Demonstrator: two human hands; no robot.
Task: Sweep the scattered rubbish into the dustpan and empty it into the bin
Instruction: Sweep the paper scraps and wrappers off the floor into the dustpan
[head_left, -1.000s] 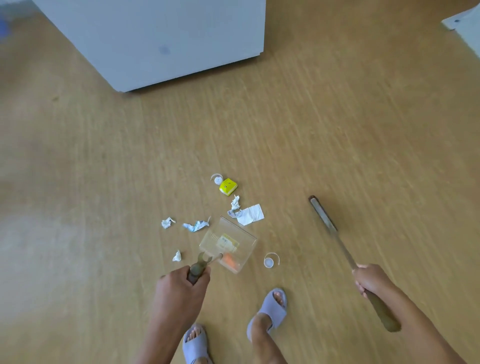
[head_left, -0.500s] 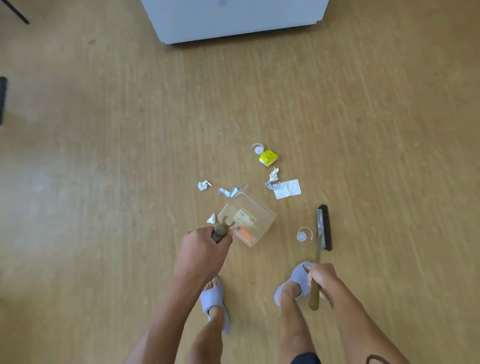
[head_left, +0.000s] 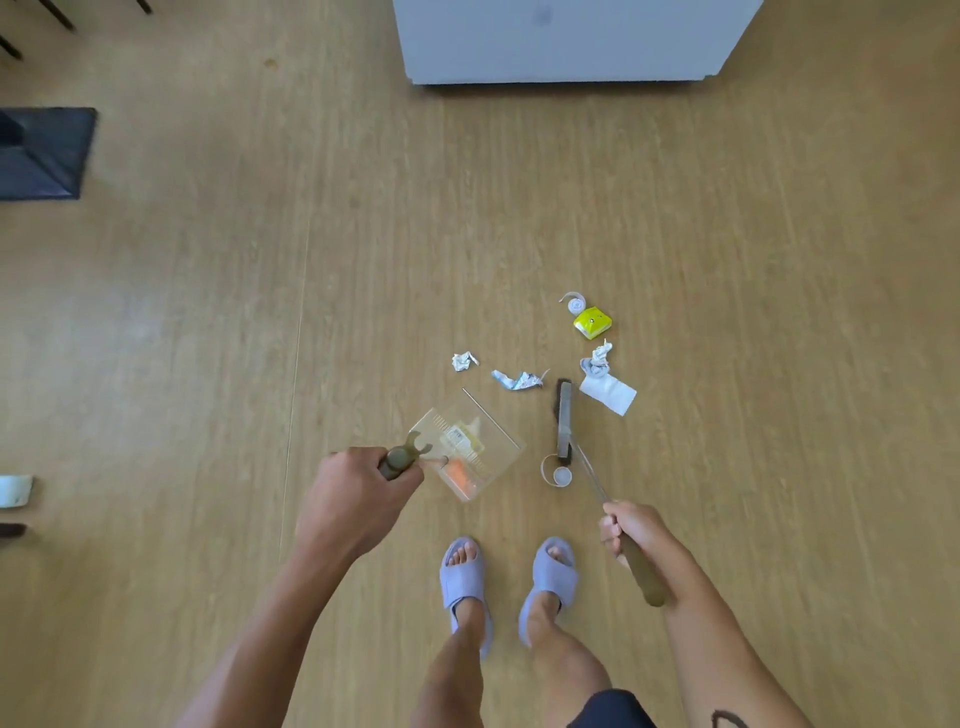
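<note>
- Your left hand (head_left: 353, 499) and right hand (head_left: 631, 527) are bare: no gloves, rings or watch show.
- Both of your forearms are uncovered, with no sleeves reaching into view.
- A dark inked marking (head_left: 727, 719) sits on your right forearm, cut off by the lower edge.
- You wear pale lilac open-toed slide sandals (head_left: 462, 577), each with one broad strap across the foot.
- Your legs are bare below dark shorts (head_left: 610, 709), seen only as a hem.

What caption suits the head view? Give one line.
Left hand holds a clear dustpan, right hand a brush, amid floor rubbish.
</note>
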